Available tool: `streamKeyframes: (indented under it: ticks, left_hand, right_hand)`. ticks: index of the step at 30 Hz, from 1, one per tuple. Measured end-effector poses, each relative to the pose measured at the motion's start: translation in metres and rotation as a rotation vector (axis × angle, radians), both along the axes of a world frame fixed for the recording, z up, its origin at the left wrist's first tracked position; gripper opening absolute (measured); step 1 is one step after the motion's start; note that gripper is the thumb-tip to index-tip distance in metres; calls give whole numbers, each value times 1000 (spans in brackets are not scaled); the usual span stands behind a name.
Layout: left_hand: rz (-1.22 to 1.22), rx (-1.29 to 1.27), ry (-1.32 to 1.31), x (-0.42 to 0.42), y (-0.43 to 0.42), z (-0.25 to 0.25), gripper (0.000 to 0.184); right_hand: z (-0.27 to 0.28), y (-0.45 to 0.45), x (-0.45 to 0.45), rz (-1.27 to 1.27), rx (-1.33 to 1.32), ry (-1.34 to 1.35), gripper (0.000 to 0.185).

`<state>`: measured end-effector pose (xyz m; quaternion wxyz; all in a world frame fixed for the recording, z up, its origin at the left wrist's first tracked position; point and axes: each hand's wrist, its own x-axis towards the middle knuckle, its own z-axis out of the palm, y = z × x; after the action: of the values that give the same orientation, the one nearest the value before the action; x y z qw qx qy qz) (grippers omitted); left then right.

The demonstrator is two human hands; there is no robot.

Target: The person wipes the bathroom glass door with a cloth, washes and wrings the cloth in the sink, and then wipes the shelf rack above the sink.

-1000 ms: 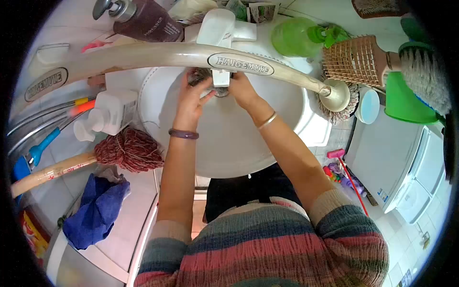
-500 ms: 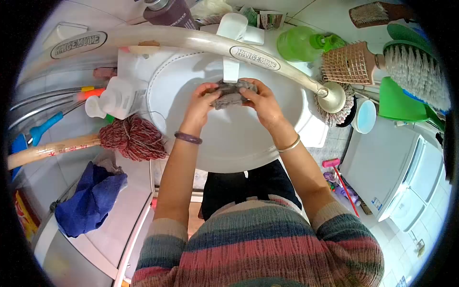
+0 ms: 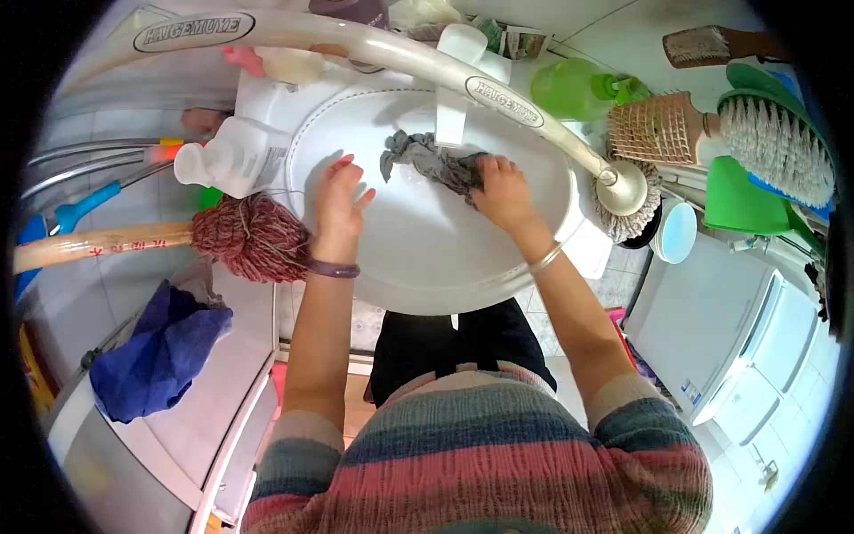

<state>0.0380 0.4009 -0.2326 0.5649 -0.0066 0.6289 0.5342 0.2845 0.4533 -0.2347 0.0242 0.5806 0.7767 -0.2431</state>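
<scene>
A wet grey cloth (image 3: 434, 164) trails across the white sink (image 3: 418, 254), partly beneath the tap (image 3: 451, 116). My right hand (image 3: 505, 193) grips the cloth's right end with curled fingers. The cloth's other end lies loose toward the back left of the bowl. My left hand (image 3: 340, 200) is raised over the sink's left side, fingers apart and holding nothing, with a gap between it and the cloth.
A red mop head (image 3: 251, 238) and a white bottle (image 3: 233, 158) stand at the sink's left. A curved pale pole (image 3: 382, 55) crosses above the tap. On the right are a green bottle (image 3: 569, 89), brushes (image 3: 774, 138) and a white washing machine (image 3: 703, 311). A blue cloth (image 3: 160, 356) hangs lower left.
My left hand has let go of the grey cloth and moved left. The bunched cloth has spread out in the sink, while my right hand has shifted slightly right, still holding it.
</scene>
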Motion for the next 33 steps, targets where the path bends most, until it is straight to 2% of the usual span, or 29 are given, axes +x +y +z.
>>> streamKeyframes:
  ticks: [3,4,6,7,8,10,11,12,15,17,18,19,22,23,26,27,28,30,33]
  left_hand:
    - [3,-16,-105,9,-6,-8,30]
    - [-34,-36,-71,14,-5,1,42]
    - [-59,-44,-61,15,-8,-4,44]
    - [-73,-76,-108,17,-12,-4,46]
    - [-88,-99,-154,19,-14,-3,48]
    - [-115,-180,-321,25,-9,-3,50]
    - [-135,-247,-442,32,-6,-4,50]
    - [-159,-311,-562,39,-3,-4,51]
    - [-275,0,-963,60,10,18,51]
    - [-108,142,-941,66,22,-6,50]
    - [-24,210,-929,70,28,-3,49]
    - [-68,134,-850,69,31,10,37]
    - [-32,135,-706,76,47,-14,30]
    - [-71,137,-723,74,52,-26,26]
    - [-144,181,-780,75,62,-43,26]
    - [-142,95,-583,80,68,-23,27]
    - [-166,194,-711,77,71,-32,26]
    - [-72,155,-626,68,63,-34,23]
    - [122,109,-496,43,44,-15,20]
  right_hand:
    - [-28,2,-44,180,47,-174,44]
    - [-33,-1,-56,258,43,-252,44]
    - [-52,0,-67,346,98,-254,41]
    - [-55,1,-62,328,131,-235,31]
    - [-57,5,-52,226,89,-123,29]
    - [-27,25,-41,32,9,94,25]
    - [-23,21,-39,23,169,291,23]
    - [-12,16,-39,-21,151,404,23]
    - [29,-2,-50,-163,27,742,22]
    - [30,-13,-49,-147,-3,903,23]
    - [32,-18,-47,-139,-20,982,24]
    - [43,-23,-44,-168,-134,947,27]
    - [41,-20,-28,35,298,741,29]
    - [38,-19,-23,-103,256,773,30]
    - [56,-5,-27,-500,17,1118,25]
    - [67,0,-33,-551,-142,1318,21]
    - [74,6,-37,-532,-252,1391,18]
    - [62,15,-39,-480,-211,1210,17]
    - [3,20,-29,-390,-53,777,19]
